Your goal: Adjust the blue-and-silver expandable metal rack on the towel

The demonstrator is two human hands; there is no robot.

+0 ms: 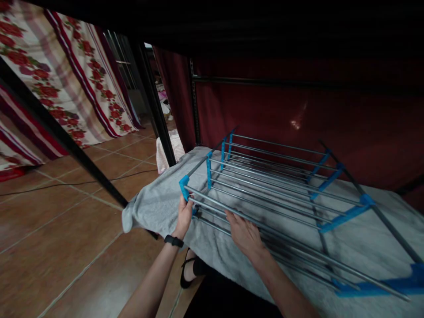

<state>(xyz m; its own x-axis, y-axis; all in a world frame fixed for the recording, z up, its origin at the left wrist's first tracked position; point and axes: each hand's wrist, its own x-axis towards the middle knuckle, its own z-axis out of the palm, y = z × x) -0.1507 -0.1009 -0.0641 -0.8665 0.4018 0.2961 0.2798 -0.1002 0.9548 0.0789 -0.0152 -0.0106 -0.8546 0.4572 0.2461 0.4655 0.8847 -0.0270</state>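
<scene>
Head view: left grip (184,217) closed on a blue bracket (184,187), blanket (152,203) beside it; right grip (245,232) touches rods (298,244), how tightly I cannot tell.

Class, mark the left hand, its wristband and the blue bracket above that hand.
Left hand (184,218), head view: back of hand.
Wristband (174,240), head view: outer band.
Blue bracket (184,187), head view: upper half.
</scene>
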